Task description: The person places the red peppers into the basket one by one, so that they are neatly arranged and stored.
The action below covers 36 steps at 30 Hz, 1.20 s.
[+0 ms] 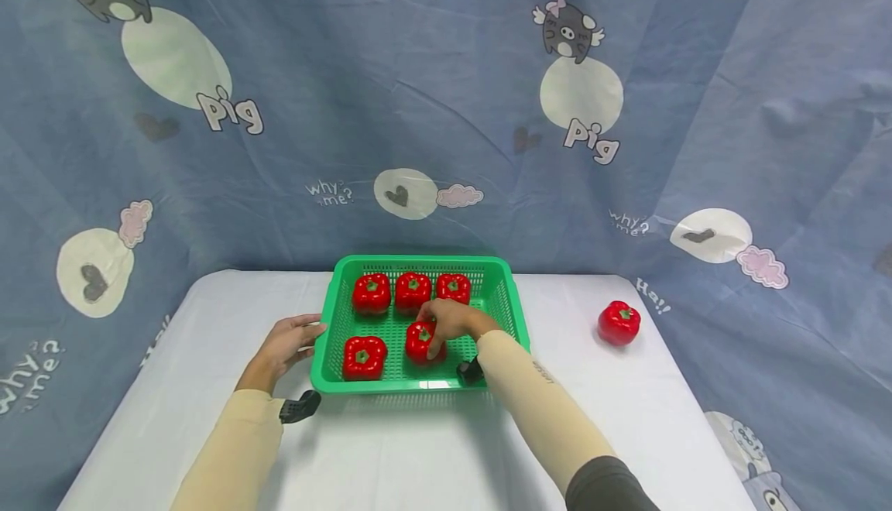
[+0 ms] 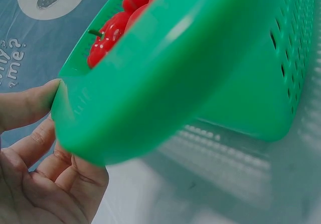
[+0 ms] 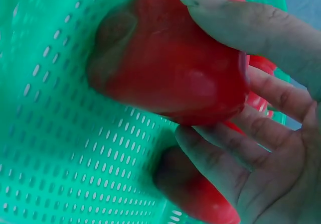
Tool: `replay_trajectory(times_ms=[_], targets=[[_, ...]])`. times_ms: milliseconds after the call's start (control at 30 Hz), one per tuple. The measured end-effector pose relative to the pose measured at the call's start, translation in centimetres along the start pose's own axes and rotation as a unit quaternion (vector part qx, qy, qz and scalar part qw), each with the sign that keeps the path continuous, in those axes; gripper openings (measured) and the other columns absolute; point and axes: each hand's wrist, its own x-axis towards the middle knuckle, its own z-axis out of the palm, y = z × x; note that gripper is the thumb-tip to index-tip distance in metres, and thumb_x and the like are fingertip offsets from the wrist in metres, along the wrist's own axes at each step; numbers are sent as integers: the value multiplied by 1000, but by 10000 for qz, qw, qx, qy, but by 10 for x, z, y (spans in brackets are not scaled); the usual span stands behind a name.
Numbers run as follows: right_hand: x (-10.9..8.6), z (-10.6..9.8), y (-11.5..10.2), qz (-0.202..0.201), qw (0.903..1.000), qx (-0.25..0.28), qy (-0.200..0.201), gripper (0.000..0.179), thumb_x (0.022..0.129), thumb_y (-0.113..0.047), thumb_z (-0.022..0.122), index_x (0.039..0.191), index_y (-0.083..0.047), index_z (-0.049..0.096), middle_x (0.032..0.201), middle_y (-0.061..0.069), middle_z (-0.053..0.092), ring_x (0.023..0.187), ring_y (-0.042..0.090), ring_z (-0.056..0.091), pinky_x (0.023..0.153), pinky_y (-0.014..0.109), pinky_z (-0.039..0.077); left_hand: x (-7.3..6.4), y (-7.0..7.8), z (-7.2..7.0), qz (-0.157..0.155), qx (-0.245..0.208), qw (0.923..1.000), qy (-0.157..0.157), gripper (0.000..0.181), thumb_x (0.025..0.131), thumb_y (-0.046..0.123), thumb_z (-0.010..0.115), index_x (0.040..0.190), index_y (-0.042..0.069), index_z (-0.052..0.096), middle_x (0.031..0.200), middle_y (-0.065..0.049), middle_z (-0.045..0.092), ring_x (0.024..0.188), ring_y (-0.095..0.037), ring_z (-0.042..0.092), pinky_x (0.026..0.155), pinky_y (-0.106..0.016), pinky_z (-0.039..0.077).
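Observation:
A green plastic basket [image 1: 517, 317] with slotted walls stands on the white table. My right hand [image 1: 451, 319] reaches into it and holds a red bell pepper [image 1: 420, 342], thumb on one side and fingers around the other, as the right wrist view shows up close. Three more peppers sit in a row along the back, one of them a red bell pepper [image 1: 372, 294] at the left end. Another pepper [image 1: 365, 358] lies front left. On the basket's left rim [image 2: 75, 113], my left hand [image 1: 289, 344] pinches the edge between thumb and fingers.
A single red bell pepper [image 1: 619, 323] rests on the white table [image 1: 571, 387] near its right edge, outside the basket. Behind the table hangs a blue printed cloth [image 1: 446, 124]. Both wrists carry small black devices, one a black mount [image 1: 300, 407] by the basket's front left corner.

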Motion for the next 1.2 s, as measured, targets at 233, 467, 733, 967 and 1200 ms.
replay_trajectory(times_ms=[233, 467, 733, 967, 1200], targets=[[3, 2, -3, 28, 9995, 258, -163, 54, 69, -11, 87, 115, -18, 61, 125, -1, 55, 114, 17, 49, 89, 34, 50, 0, 0, 0, 0, 24, 10000, 1, 51, 97, 19, 57, 140, -4, 43, 114, -8, 66, 94, -15, 63, 90, -39, 50], [1, 3, -5, 106, 9982, 378, -446, 53, 67, -13, 88, 111, -22, 60, 124, -1, 53, 113, 18, 48, 83, 33, 52, 1, 0, 0, 7, -10, 10000, -25, 51, 97, 19, 57, 140, -4, 42, 108, -3, 67, 88, -10, 63, 84, -33, 52], [-2, 3, -6, 161, 9963, 300, -789, 59, 68, -17, 88, 119, -22, 60, 121, 1, 54, 111, 20, 49, 83, 37, 52, 1, -1, 0, 45, -10, 10000, -33, 51, 97, 19, 57, 140, -5, 42, 105, -1, 67, 86, -9, 63, 80, -31, 52], [-6, 1, -1, 6, 9952, 445, -875, 62, 70, -17, 87, 125, -19, 59, 125, 4, 54, 114, 22, 49, 86, 40, 52, -2, 1, 1, 14, 27, 10000, 0, 51, 97, 19, 57, 140, -4, 42, 111, -6, 66, 89, -11, 62, 82, -33, 52], [-12, -2, 8, -228, 9961, 582, -620, 65, 70, -17, 87, 128, -15, 59, 126, 8, 56, 114, 22, 52, 86, 38, 52, -3, 2, 1, -24, 107, 9999, 2, 53, 98, 20, 56, 142, -5, 40, 124, -16, 60, 98, -16, 61, 93, -42, 48]])
